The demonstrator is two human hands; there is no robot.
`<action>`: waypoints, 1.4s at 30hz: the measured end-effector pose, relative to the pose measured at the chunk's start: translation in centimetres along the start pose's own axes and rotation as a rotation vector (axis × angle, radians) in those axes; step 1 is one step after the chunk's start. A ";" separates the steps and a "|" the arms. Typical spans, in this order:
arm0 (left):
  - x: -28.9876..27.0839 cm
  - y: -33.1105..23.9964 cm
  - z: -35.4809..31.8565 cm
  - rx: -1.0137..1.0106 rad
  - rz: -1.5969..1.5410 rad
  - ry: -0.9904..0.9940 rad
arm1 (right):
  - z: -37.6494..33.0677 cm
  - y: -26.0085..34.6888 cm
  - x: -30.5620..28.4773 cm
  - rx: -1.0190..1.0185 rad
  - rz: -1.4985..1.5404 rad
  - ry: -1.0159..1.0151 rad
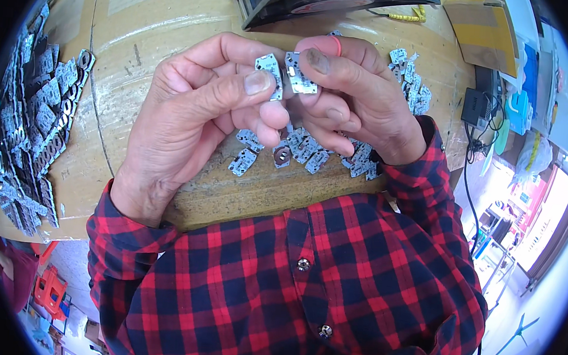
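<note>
Between thumb and fingers, my left hand [201, 91] pinches a small pale circuit board [265, 64] with dark markings. My right hand [360, 94], a red band around one finger, pinches a second small circuit board [301, 74] close beside the first. The two boards are held up over the table, edges facing each other; a narrow gap shows between them. Beneath my hands, several loose circuit boards [311, 153] lie scattered on the wooden table [243, 201], partly hidden by my fingers. More small boards [410, 81] lie just past my right wrist.
A big heap of circuit board panels [40, 117] covers the table's left side. At the back stands a dark-framed device [327, 1]. A cardboard box [481, 33] sits at the far right, near a black adapter [472, 106] with cables. A yellow coiled cord [408, 14] lies behind.
</note>
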State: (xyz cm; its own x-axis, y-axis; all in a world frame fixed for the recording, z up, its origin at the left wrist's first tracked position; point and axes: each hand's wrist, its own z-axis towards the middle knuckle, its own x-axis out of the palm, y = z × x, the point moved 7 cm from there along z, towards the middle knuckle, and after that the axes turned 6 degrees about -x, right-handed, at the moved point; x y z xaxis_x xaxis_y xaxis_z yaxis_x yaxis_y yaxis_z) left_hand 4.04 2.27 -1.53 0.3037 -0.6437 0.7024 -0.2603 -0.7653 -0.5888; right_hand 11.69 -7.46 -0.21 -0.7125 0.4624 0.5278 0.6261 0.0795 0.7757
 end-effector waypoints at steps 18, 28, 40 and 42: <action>1.0 -2.5 -1.8 0.518 0.605 -0.235 | 0.2 0.8 -0.7 -0.167 -0.323 -0.047; 0.7 -2.4 -1.7 0.484 0.595 -0.265 | 0.4 0.8 -0.6 -0.149 -0.334 -0.036; 0.1 -2.6 -1.7 0.474 0.517 -0.348 | 0.8 0.6 -1.1 -0.078 -0.304 -0.106; 0.0 -2.6 -1.7 0.475 0.511 -0.360 | 0.7 0.7 -1.2 -0.079 -0.297 -0.124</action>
State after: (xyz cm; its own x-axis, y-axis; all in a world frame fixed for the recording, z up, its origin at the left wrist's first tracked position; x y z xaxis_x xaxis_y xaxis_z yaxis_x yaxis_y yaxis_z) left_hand 3.20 4.28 0.66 0.5511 -0.8163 0.1731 -0.0526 -0.2411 -0.9691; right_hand 13.17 -7.31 -0.54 -0.8132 0.5335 0.2327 0.3671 0.1600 0.9163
